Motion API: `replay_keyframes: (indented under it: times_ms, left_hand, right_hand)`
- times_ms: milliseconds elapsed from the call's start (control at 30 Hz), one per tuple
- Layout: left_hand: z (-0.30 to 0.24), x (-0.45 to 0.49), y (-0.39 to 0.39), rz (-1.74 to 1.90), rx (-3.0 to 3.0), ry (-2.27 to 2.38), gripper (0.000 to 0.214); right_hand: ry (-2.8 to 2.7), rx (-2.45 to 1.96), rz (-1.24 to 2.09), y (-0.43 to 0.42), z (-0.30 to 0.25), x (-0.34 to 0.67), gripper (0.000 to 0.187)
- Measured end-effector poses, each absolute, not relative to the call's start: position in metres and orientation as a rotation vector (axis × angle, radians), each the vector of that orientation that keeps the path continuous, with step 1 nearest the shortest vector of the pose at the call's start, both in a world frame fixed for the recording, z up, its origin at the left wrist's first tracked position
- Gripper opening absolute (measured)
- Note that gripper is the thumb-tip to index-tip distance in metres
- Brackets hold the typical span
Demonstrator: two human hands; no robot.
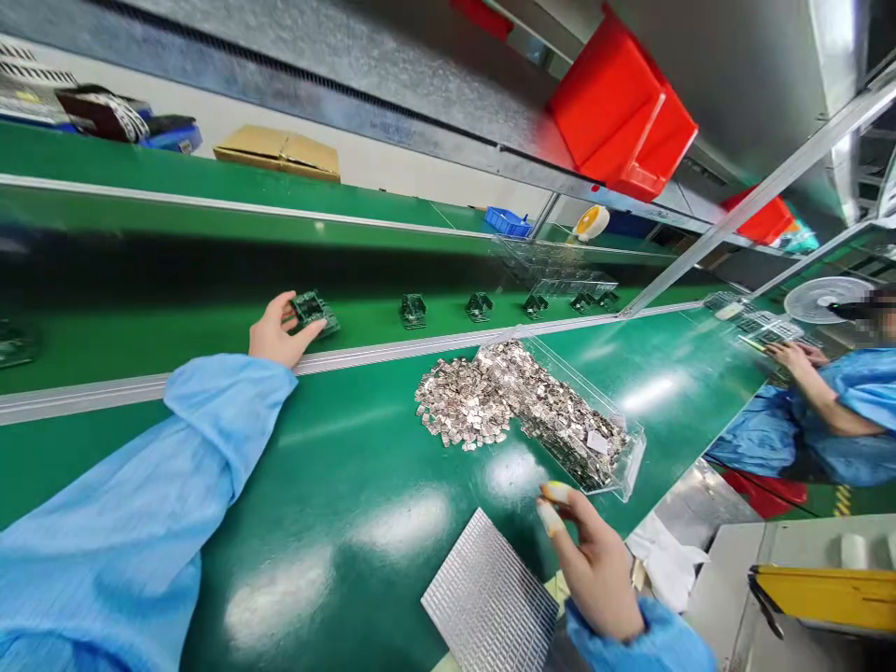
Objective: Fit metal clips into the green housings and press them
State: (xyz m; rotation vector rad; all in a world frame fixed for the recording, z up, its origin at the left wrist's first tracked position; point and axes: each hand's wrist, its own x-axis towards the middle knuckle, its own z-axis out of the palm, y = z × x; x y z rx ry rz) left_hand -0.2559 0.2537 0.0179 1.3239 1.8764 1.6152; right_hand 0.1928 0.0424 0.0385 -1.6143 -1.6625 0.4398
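Note:
My left hand [278, 333] grips a green circuit board [315, 313] by its edges, over the green belt and just beyond the metal rail. Low on the right, my right hand [595, 560] hovers above the bench with thumb and forefinger drawn together. Pale finger cots cover those two tips; whatever may be between them is too small to make out. Beside this hand lies a silver gridded plate [490, 593]. Farther forward, a heap of small metal pieces [463, 403] spills from a clear plastic box [634, 462] lying on its side and filled with more.
Several circuit boards [413, 311] stand along the belt [371, 322], near a clear tray [574, 275]. A metal rail [392, 353] separates belt and bench. Red bins [623, 112] hang overhead. At right, a co-worker's hands [794, 359] work beside a white fan [822, 299].

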Motion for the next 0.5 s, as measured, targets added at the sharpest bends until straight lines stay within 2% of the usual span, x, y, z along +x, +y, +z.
replay_keyframes:
  times_ms: [100, 200, 333, 400, 500]
  left_hand:
    - [0.012, -0.261, 0.288, 1.376, 1.465, 1.991, 0.078]
    - [0.007, -0.258, 0.308, 1.205, 1.559, 1.913, 0.079]
    - [0.007, -0.266, 0.290, 1.407, 1.678, 1.842, 0.086]
    - [0.009, -0.287, 0.259, 1.505, 1.756, 1.938, 0.074]
    - [0.008, -0.343, 0.195, 1.463, 1.732, 2.228, 0.047]
  right_hand:
    - [-1.761, -1.621, 0.531, 0.087, 0.043, 0.176, 0.029]
    - [-1.893, -1.698, 0.424, 0.129, 0.038, 0.167, 0.031]
    - [-2.026, -1.703, 0.301, 0.176, 0.031, 0.149, 0.025]
    - [-2.070, -1.621, 0.304, 0.186, 0.029, 0.142, 0.020]
    - [-2.055, -1.535, 0.255, 0.198, 0.017, 0.153, 0.018]
